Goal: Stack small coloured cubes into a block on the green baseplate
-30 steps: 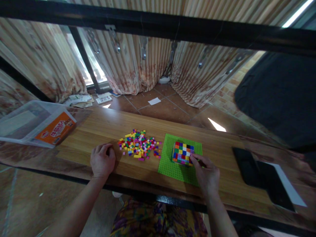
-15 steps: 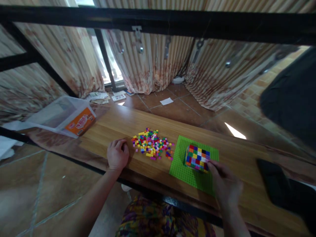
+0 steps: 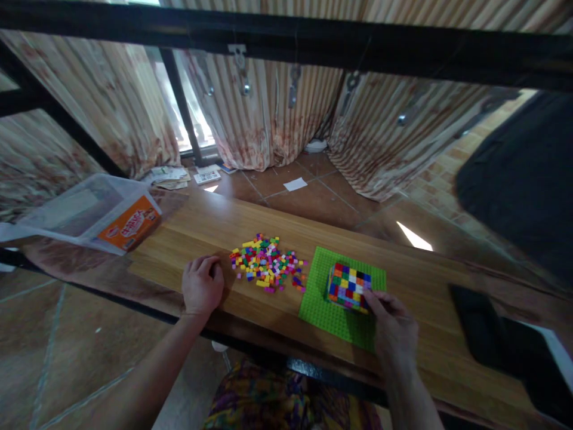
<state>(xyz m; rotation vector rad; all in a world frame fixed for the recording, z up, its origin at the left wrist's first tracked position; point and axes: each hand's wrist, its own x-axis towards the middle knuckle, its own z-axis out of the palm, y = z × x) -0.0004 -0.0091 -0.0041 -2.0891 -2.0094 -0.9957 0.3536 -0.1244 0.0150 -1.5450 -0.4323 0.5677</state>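
A block built of many-coloured toy bricks (image 3: 347, 283) stands on a bright green studded baseplate (image 3: 316, 304). My right hand (image 3: 396, 322) is at the block's right side, its thumb tip on the top near the front right corner and its fingers bent; any single brick under the fingertips is hidden. Left of the baseplate lies a loose pile of small coloured bricks (image 3: 268, 263). Just left of that pile, my left hand (image 3: 201, 286) rests on the wooden table in a loose fist, and nothing shows in it.
A clear plastic tub (image 3: 89, 209) with an orange label stands at the table's left end. Dark flat objects (image 3: 481, 325) lie on the wooden table (image 3: 215, 218) at the right. A black bar (image 3: 286, 51) crosses above, with curtains behind. A large dark shape (image 3: 519, 185) stands at far right.
The whole view has shifted slightly, so things appear further left. My right thumb stays at the block's right side, and my left hand keeps its resting place beside the pile.
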